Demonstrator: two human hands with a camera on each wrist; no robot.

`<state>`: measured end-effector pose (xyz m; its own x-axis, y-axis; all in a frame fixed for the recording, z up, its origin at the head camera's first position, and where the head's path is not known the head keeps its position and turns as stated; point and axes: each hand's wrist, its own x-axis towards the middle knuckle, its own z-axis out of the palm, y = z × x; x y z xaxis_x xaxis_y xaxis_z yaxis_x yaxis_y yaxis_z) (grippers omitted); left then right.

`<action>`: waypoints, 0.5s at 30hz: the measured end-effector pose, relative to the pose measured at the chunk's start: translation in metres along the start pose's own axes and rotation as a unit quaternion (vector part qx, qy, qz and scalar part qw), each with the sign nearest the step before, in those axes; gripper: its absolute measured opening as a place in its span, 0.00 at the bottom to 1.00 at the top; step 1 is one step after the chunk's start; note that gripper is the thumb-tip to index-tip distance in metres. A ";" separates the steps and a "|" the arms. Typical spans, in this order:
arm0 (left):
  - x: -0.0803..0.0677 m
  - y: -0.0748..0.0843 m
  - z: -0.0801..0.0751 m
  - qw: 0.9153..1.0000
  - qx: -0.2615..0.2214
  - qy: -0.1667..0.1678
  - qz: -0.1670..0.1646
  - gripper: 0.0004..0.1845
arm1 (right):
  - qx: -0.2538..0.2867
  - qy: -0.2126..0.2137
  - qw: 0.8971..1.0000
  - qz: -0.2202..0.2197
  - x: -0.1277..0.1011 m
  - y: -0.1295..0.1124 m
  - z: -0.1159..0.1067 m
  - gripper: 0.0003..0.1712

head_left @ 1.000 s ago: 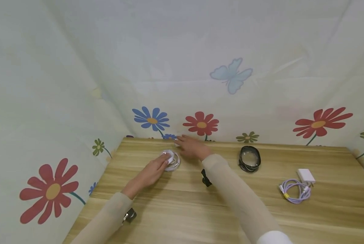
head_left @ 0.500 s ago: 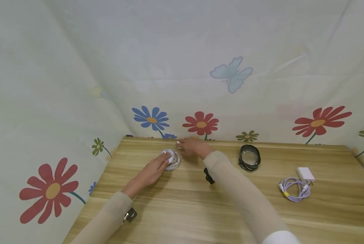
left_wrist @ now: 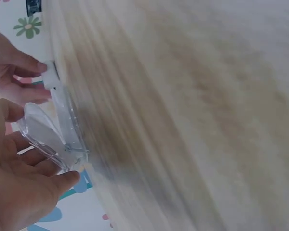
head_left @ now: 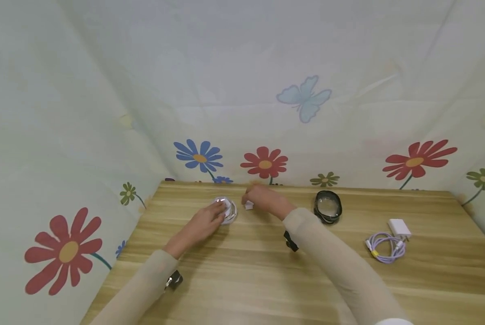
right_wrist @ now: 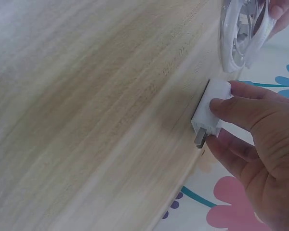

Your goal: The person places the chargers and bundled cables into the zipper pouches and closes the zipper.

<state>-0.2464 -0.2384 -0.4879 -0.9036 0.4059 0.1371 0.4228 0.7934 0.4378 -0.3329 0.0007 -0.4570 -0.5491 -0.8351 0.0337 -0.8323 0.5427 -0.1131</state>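
Note:
My left hand [head_left: 205, 220] grips a clear round plastic case [left_wrist: 50, 139] by its edge, thumb on one side and fingers on the other. A coiled white cable [right_wrist: 233, 36] shows with the case, at the table's back left. Just right of it, my right hand [head_left: 264, 198] pinches a small white charger [right_wrist: 212, 106] between thumb and fingers, its metal prong [right_wrist: 201, 136] pointing out of one end. In the left wrist view the charger [left_wrist: 51, 75] appears close beside the case. The charger's long side lies along the wooden tabletop.
A coiled black cable [head_left: 327, 207] lies to the right of the right hand. Farther right are a coiled purple cable [head_left: 384, 248] and a white charger [head_left: 399, 228]. Small black items lie beside the right forearm [head_left: 291, 241] and left sleeve [head_left: 175, 280]. A flowered sheet [head_left: 226, 117] hangs behind.
My right hand has drawn the white charger from the table's back edge toward me and slightly right. The left hand stays at the clear case, almost unmoved.

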 end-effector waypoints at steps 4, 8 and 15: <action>0.004 0.000 -0.001 1.000 -0.011 0.006 -0.013 0.23 | 0.004 0.006 1.000 -0.001 -0.002 0.001 0.002 0.16; 0.005 0.000 -0.001 0.998 -0.033 0.016 -0.041 0.24 | 0.012 0.000 1.000 0.006 -0.003 0.000 0.003 0.16; 0.006 0.005 -0.002 0.996 -0.064 0.023 -0.056 0.24 | -0.013 -0.026 0.999 0.030 -0.004 -0.005 0.004 0.18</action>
<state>-0.2494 -0.2331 -0.4834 -0.9482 0.2942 0.1201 0.3092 0.7674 0.5616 -0.3259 0.0009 -0.4605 -0.5937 -0.8043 -0.0234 -0.8002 0.5932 -0.0882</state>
